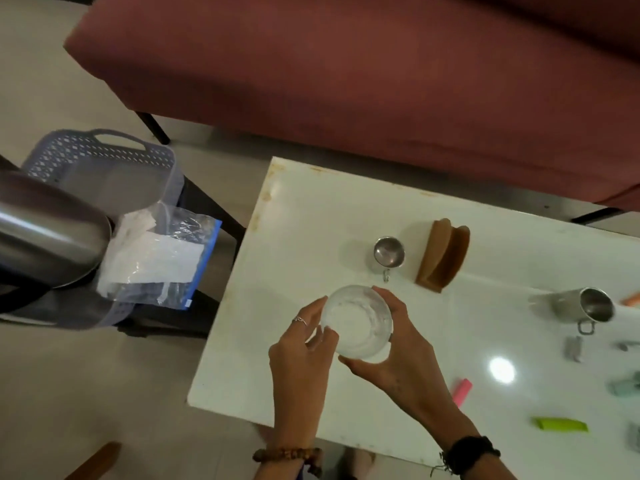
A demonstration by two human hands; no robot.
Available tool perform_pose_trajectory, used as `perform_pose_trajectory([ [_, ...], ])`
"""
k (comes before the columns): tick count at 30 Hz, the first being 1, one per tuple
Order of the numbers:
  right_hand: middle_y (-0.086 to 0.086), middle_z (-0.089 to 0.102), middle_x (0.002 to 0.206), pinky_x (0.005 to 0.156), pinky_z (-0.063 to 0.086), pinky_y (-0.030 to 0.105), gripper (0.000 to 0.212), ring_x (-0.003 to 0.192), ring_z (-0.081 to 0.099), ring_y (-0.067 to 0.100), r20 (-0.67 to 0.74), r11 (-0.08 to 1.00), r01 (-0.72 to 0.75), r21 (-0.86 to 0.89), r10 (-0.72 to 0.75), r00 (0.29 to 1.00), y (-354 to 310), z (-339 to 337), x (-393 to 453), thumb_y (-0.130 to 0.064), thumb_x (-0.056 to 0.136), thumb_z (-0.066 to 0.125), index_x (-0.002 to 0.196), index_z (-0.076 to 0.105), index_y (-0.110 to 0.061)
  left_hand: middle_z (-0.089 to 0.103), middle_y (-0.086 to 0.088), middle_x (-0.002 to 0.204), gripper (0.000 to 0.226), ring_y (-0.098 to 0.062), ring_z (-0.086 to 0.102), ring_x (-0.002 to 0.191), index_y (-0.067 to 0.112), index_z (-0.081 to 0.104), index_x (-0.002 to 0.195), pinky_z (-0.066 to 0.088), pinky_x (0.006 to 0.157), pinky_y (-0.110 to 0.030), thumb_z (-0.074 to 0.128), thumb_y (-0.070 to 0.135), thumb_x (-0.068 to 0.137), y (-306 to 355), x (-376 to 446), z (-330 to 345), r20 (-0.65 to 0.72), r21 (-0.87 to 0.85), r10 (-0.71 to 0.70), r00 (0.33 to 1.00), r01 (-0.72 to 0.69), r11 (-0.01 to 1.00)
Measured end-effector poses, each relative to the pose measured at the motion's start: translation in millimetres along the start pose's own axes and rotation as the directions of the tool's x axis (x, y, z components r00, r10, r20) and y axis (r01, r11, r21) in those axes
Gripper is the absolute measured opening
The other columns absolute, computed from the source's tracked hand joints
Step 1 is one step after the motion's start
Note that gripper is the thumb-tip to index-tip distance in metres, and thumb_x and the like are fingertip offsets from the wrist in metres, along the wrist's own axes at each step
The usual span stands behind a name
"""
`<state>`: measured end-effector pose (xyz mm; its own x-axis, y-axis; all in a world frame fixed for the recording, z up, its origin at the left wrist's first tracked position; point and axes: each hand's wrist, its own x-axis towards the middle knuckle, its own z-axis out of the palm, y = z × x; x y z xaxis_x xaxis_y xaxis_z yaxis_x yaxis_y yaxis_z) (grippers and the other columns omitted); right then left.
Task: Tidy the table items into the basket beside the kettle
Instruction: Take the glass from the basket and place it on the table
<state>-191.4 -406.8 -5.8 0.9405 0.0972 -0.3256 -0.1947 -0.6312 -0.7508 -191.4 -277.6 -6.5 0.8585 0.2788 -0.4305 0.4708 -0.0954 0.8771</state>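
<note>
A clear glass bowl (356,322) with white residue inside is held over the near left part of the white table (304,209). My left hand (299,355) grips its left rim and my right hand (398,351) cups its right side and underside. The grey lattice basket (100,157) stands on a dark stand to the left of the table, beside the steel kettle (45,230). A clear zip bag with white papers (159,251) lies across the basket's near end.
On the table stand a small steel cup (388,252), a brown folded holder (443,258), a tipped steel mug (585,306), a pink piece (462,391), a green piece (559,424) and several small grey and teal items at the right edge. A red sofa (346,71) lies behind.
</note>
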Motion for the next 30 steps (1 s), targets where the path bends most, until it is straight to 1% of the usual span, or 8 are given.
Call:
perform_pose_trajectory([
  [4,-0.018,0.044,0.135,0.102,0.045,0.033,0.085,0.117,0.05,0.009,0.032,0.998,-0.064,-0.006,0.065,0.997,44.2,-3.7,-24.7,-0.045,0.066,0.079,0.129,0.022,-0.046,0.065,0.015,0.1,0.035,0.004,0.06,0.095,0.034,0.064,0.098,0.057,0.083,-0.028,0.061,0.004,0.081,-25.7,-21.0,22.9,0.077,0.015,-0.054,0.996,0.053,0.998],
  [6,-0.017,0.043,0.136,0.101,0.045,0.033,0.089,0.117,0.05,0.009,0.049,0.996,-0.084,0.006,0.083,0.995,62.0,-3.7,-30.6,-0.043,0.066,0.079,0.135,0.024,-0.037,0.066,0.009,0.101,0.038,-0.005,0.061,0.101,0.037,0.062,0.091,0.057,0.082,-0.035,0.059,0.001,0.081,-34.2,-25.5,30.0,0.106,0.01,-0.099,0.989,0.098,0.995],
  [8,-0.019,0.043,0.135,0.098,0.047,0.03,0.09,0.116,0.05,0.007,0.075,0.996,-0.083,0.019,0.081,0.994,78.6,-1.6,-32.5,-0.042,0.066,0.08,0.135,0.023,-0.038,0.067,0.0,0.107,0.037,-0.015,0.061,0.106,0.034,0.063,0.091,0.058,0.075,-0.031,0.058,-0.002,0.081,-44.4,-25.8,38.0,0.119,0.007,-0.134,0.984,0.134,0.991],
  [10,-0.02,0.043,0.133,0.095,0.047,0.027,0.089,0.114,0.05,0.007,0.088,0.994,-0.096,0.041,0.093,0.992,94.3,5.2,-30.3,-0.042,0.065,0.08,0.133,0.022,-0.042,0.066,-0.003,0.111,0.034,-0.017,0.06,0.107,0.028,0.063,0.096,0.058,0.07,-0.026,0.058,-0.002,0.081,-57.4,-23.3,45.3,0.107,0.022,-0.153,0.982,0.151,0.988],
  [15,-0.037,0.035,0.118,0.089,0.042,0.018,0.083,0.109,0.047,0.002,0.087,0.99,-0.091,0.106,0.082,0.993,115.1,23.0,-14.5,-0.042,0.065,0.079,0.118,0.018,-0.056,0.067,-0.004,0.112,0.033,-0.017,0.06,0.109,0.018,0.065,0.104,0.058,0.078,-0.035,0.058,-0.002,0.08,-77.6,-9.3,55.2,0.059,0.019,-0.171,0.983,0.17,0.985],
  [19,-0.038,0.036,0.116,0.086,0.039,0.012,0.079,0.105,0.048,0.001,0.075,0.986,-0.089,0.144,0.079,0.994,124.6,31.3,-10.9,-0.038,0.066,0.079,0.118,0.021,-0.054,0.067,-0.002,0.107,0.037,-0.016,0.06,0.105,0.032,0.063,0.092,0.056,0.07,-0.028,0.059,-0.003,0.079,-85.7,-3.2,54.6,0.087,0.009,-0.163,0.983,0.162,0.987],
  [25,-0.039,0.036,0.114,0.075,0.037,0.003,0.078,0.099,0.049,-0.009,0.052,0.984,-0.093,0.154,0.086,0.995,129.5,35.9,-8.2,-0.037,0.067,0.079,0.114,0.021,-0.058,0.067,-0.006,0.11,0.036,-0.017,0.059,0.108,0.028,0.062,0.093,0.055,0.07,-0.029,0.056,-0.005,0.079,-88.3,3.1,56.9,0.112,0.015,-0.178,0.978,0.178,0.984],
  [30,-0.037,0.037,0.116,0.08,0.036,0.002,0.075,0.103,0.047,-0.01,0.06,0.983,-0.093,0.157,0.084,0.995,130.0,40.0,-4.1,-0.037,0.068,0.079,0.116,0.023,-0.055,0.067,0.0,0.105,0.041,-0.013,0.059,0.108,0.035,0.062,0.087,0.055,0.071,-0.028,0.055,-0.005,0.078,-90.1,6.6,53.9,0.119,0.011,-0.161,0.98,0.161,0.987],
])
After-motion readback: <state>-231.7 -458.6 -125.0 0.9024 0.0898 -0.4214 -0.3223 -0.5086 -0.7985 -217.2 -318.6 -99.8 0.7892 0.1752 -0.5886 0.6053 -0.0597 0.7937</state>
